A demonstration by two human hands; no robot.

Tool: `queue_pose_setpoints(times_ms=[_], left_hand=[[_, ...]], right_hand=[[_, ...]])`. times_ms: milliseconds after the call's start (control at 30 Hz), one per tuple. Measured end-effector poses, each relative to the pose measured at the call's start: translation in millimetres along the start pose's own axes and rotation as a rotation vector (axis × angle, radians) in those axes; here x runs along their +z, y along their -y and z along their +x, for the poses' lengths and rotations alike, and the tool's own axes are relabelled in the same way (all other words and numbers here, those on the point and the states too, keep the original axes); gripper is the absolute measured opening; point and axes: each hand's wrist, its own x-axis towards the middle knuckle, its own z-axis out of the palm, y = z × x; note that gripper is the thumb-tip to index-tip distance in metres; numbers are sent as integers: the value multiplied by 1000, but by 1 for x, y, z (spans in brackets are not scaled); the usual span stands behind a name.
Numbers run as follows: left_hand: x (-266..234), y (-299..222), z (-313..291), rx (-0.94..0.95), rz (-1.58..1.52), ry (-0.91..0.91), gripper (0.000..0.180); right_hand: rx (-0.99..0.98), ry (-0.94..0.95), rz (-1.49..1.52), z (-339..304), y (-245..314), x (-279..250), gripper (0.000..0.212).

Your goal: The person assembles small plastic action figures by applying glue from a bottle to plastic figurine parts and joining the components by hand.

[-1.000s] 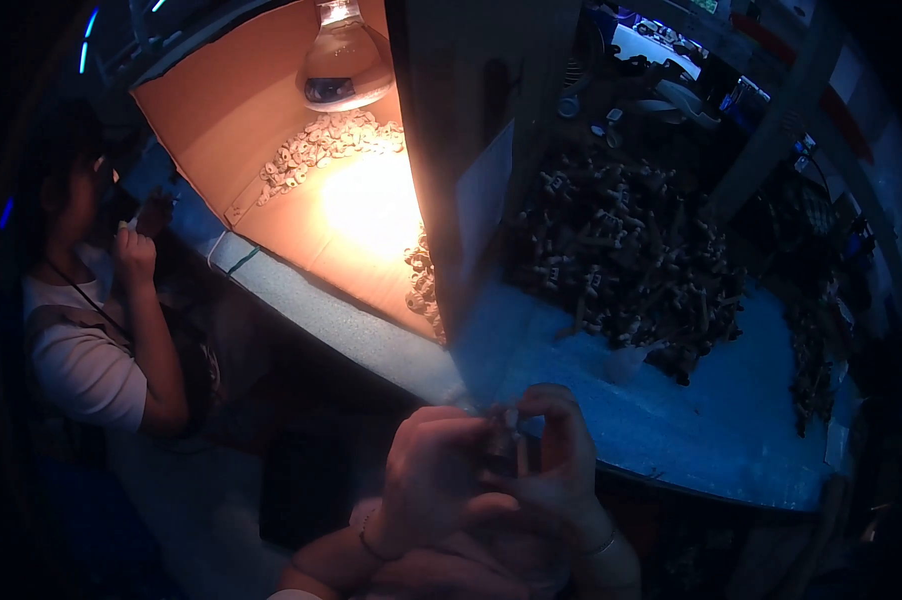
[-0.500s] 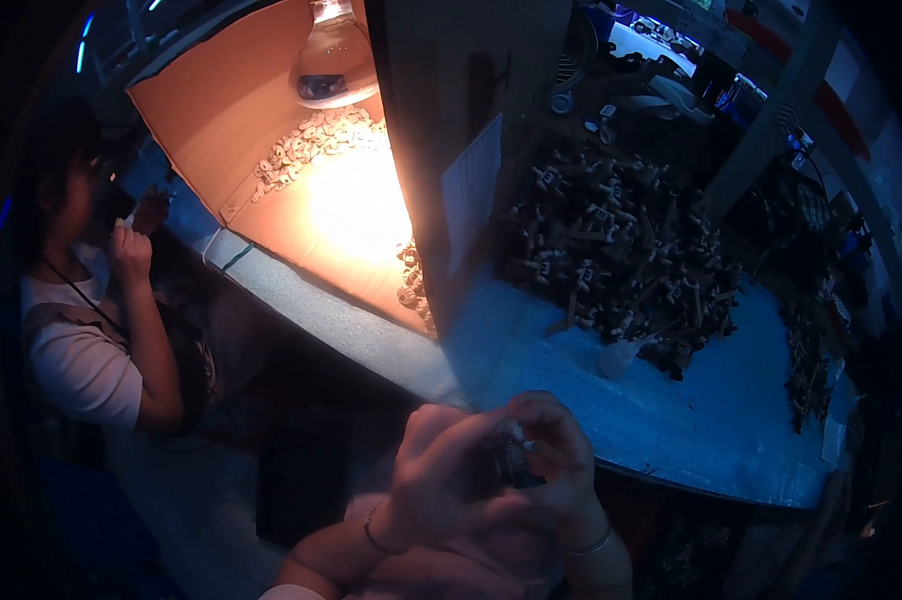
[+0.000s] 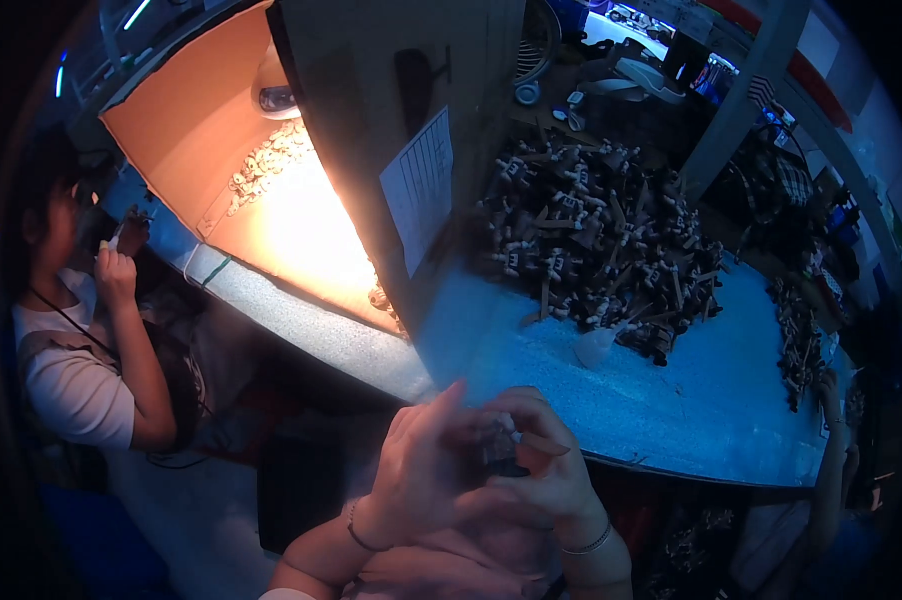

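Note:
In front of my body, just below the table edge, my two hands close around a small dark figurine with a pale part at its top. My right hand curls its fingers and thumb around the right side of it. My left hand cups it from the left, one finger pointing up; its inner fingertips are in shadow. A large heap of similar dark figurines with pale limbs and brown stick-like pieces lies on the blue-lit table.
A cardboard partition with a paper sheet divides the table. Left of it, a bright lamp lights small pale pieces. A co-worker sits at left; another person's arm is at far right, beside a smaller figurine pile.
The whole view has shifted, so the table and partition appear further left. A finger of my left hand now points up. Another person's arm shows at the far right.

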Motion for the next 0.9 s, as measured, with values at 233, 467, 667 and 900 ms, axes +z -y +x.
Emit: queue_pose_setpoints(times_ms=[233,467,667,900], left_hand=[[3,0,7,185,304,38,83],[7,-7,15,73,181,136,73],[24,1,15,76,121,320,74],[41,21,36,108,275,337,49]], right_hand=[[116,-156,433,-13,-4,-1,64],[155,-218,548,-21,0,-5,61],[54,-290,329,-39,4,-24,60],[-72,-881,-1111,-87,26,-146,45]])
